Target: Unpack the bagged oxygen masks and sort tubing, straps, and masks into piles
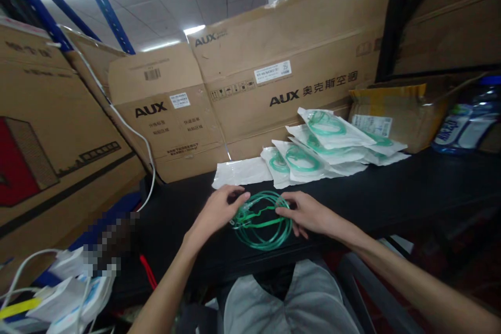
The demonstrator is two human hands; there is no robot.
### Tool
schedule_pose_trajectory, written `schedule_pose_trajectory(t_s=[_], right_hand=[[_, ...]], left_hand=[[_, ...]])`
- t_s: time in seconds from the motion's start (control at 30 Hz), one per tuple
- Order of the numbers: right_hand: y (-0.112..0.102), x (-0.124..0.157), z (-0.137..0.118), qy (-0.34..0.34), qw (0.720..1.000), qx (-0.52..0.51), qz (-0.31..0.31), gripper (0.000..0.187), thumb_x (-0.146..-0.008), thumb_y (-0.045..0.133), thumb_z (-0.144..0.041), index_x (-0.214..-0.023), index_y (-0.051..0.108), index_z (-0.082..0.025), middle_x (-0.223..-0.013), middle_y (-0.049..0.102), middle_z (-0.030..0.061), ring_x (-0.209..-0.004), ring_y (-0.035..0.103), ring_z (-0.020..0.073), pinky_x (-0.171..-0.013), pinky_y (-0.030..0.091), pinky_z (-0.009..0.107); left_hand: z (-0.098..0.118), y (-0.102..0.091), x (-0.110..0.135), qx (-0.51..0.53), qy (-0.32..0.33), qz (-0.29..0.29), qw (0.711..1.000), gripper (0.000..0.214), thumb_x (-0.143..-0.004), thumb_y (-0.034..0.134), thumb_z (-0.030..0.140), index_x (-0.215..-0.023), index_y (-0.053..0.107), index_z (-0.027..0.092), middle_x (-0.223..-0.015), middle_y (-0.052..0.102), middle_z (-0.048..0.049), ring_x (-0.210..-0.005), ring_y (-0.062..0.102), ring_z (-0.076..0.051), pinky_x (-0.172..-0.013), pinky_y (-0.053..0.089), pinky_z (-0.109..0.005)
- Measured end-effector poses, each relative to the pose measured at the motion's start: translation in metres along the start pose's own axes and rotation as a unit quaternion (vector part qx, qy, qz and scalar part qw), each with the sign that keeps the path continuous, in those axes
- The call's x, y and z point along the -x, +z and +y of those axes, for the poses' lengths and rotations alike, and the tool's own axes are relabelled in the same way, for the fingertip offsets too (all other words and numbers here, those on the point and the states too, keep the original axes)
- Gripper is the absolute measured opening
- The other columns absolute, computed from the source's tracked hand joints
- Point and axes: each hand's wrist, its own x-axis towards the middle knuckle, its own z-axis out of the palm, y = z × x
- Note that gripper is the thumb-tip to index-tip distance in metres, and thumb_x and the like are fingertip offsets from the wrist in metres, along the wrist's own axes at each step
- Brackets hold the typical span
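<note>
The right hand's (307, 212) thumb and forefinger pinch the right rim of a round coil of translucent green plastic tubing (262, 245); the left hand's (219, 210) fingers curl, partly open, at its left rim, though blur hides whether they grip; between both sets of fingers, a flat lime-green strap (270, 223) crosses the coil, over the black table (164, 224); it should be light, springy and slick, best taken by several loops at opposite sides; beyond the fingertips lie white pouches (340, 141) with green coils.
</note>
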Motion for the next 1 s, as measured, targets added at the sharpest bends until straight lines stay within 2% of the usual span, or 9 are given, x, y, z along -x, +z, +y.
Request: schedule_pose_trajectory(t_s=[0.1,0.13,0.2,0.3,0.37,0.53,0.67,0.83,1.0], right_hand=[[0.010,-0.002,-0.010,-0.082,0.985,0.120,0.097,0.033,-0.092,0.062,-0.022,-0.125,0.059,-0.015,-0.118,0.065,0.0181,-0.108,0.066,0.0333,-0.090,0.054,0.047],[0.013,-0.004,-0.014,-0.115,0.975,0.153,0.109,0.035,-0.093,0.061,-0.018,-0.127,0.059,-0.016,-0.125,0.061,0.0189,-0.117,0.060,0.0345,-0.097,0.049,0.050],[0.020,-0.011,-0.023,-0.177,0.957,0.208,0.097,0.025,-0.095,0.060,-0.015,-0.119,0.065,-0.018,-0.123,0.062,0.0171,-0.120,0.055,0.0337,-0.103,0.044,0.051],[0.031,-0.021,-0.028,-0.238,0.934,0.264,0.048,0.013,-0.097,0.059,-0.015,-0.101,0.070,-0.019,-0.107,0.068,0.0125,-0.109,0.059,0.0302,-0.098,0.045,0.048],[0.036,-0.025,-0.025,-0.256,0.924,0.282,0.026,0.013,-0.099,0.057,-0.016,-0.100,0.069,-0.019,-0.101,0.070,0.0099,-0.101,0.061,0.0276,-0.093,0.046,0.045],[0.042,-0.022,-0.017,-0.263,0.922,0.283,0.030,0.014,-0.103,0.052,-0.017,-0.109,0.064,-0.018,-0.104,0.069,0.0088,-0.095,0.063,0.0232,-0.086,0.047,0.035],[0.042,-0.020,-0.018,-0.265,0.920,0.286,0.035,0.013,-0.103,0.051,-0.018,-0.099,0.064,-0.018,-0.100,0.068,0.0087,-0.091,0.061,0.0228,-0.082,0.046,0.034],[0.044,-0.022,-0.015,-0.274,0.911,0.307,0.019,0.019,-0.100,0.049,-0.009,-0.096,0.064,-0.019,-0.096,0.069,0.0062,-0.088,0.059,0.0216,-0.080,0.042,0.034],[0.046,-0.024,-0.012,-0.274,0.908,0.316,0.006,0.028,-0.095,0.046,0.001,-0.094,0.065,-0.019,-0.094,0.069,0.0041,-0.089,0.059,0.0201,-0.078,0.039,0.033]], left_hand=[[-0.002,-0.002,0.036,0.027,-0.029,0.000,0.999,0.053,-0.093,0.052,0.064,-0.119,0.073,0.022,-0.113,0.073,-0.0088,-0.102,0.068,-0.027,-0.089,0.052,-0.034],[-0.003,-0.001,0.041,0.035,-0.034,-0.003,0.999,0.053,-0.093,0.053,0.064,-0.118,0.073,0.023,-0.111,0.073,-0.0086,-0.101,0.068,-0.027,-0.089,0.051,-0.034],[-0.003,0.002,0.045,0.048,-0.033,-0.018,0.998,0.051,-0.091,0.056,0.065,-0.115,0.074,0.023,-0.108,0.073,-0.0079,-0.100,0.067,-0.026,-0.089,0.051,-0.034],[-0.002,0.005,0.042,0.080,-0.020,-0.052,0.995,0.049,-0.084,0.066,0.063,-0.110,0.074,0.022,-0.105,0.073,-0.0062,-0.099,0.066,-0.025,-0.088,0.050,-0.032],[-0.001,0.007,0.041,0.110,-0.015,-0.077,0.991,0.047,-0.083,0.070,0.061,-0.108,0.073,0.022,-0.104,0.074,-0.0046,-0.097,0.067,-0.025,-0.086,0.050,-0.030],[-0.002,0.008,0.036,0.182,-0.015,-0.113,0.977,0.044,-0.096,0.050,0.058,-0.105,0.074,0.022,-0.102,0.076,-0.0020,-0.098,0.068,-0.023,-0.087,0.050,-0.029],[-0.005,0.011,0.031,0.181,-0.005,-0.112,0.977,0.036,-0.096,0.051,0.049,-0.101,0.075,0.022,-0.103,0.076,-0.0016,-0.098,0.067,-0.023,-0.091,0.049,-0.030],[-0.005,0.022,0.041,0.164,0.028,-0.051,0.985,0.027,-0.098,0.050,0.040,-0.095,0.070,0.021,-0.098,0.071,-0.0031,-0.095,0.065,-0.022,-0.088,0.047,-0.030],[-0.003,0.035,0.057,0.053,0.101,0.045,0.992,0.019,-0.099,0.051,0.034,-0.101,0.067,0.022,-0.097,0.065,-0.0047,-0.093,0.059,-0.022,-0.087,0.045,-0.033]])
